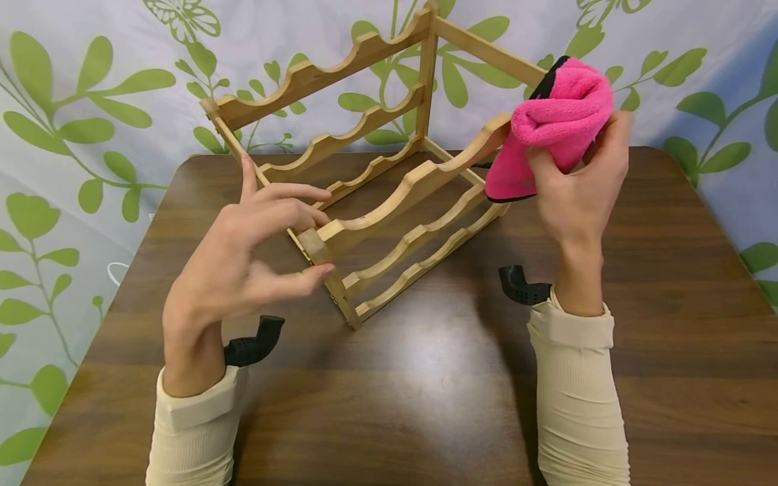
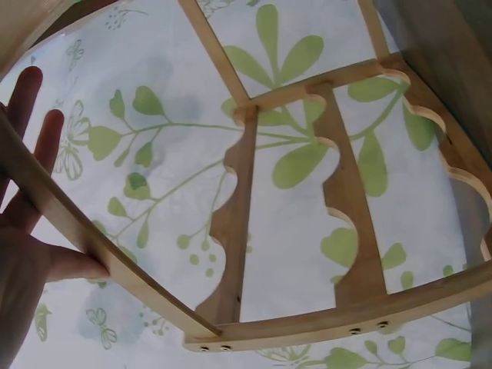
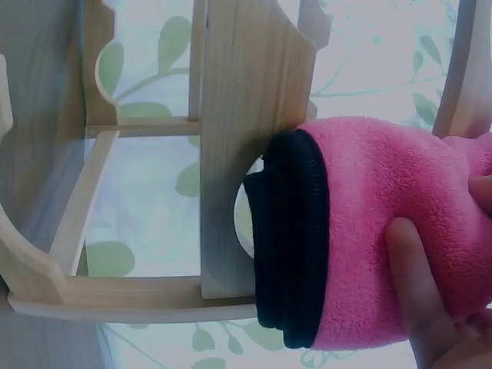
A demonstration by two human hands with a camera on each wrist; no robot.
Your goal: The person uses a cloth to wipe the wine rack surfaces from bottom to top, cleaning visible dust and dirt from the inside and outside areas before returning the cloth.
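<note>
A light wooden wine rack (image 1: 379, 202) with scalloped rails stands at an angle on the table. At its near left end is my left hand (image 1: 237, 253), the thumb on one side of an upper bar and fingers on the other. The left wrist view shows that bar (image 2: 84, 234) between thumb and fingers. My right hand (image 1: 583, 182) grips a folded pink cloth (image 1: 562, 115) with black edging at the rack's right end. Up close, the cloth (image 3: 377, 238) is bunched against a wide scalloped rail (image 3: 246, 154), and it hides part of the rail's edge.
The brown wooden table (image 1: 425, 405) extends in front of the rack and to both sides. Behind it hangs a pale curtain (image 1: 121, 61) with green leaf prints. A black curved wrist mount (image 1: 255, 343) sits by the left wrist, another (image 1: 523, 287) by the right.
</note>
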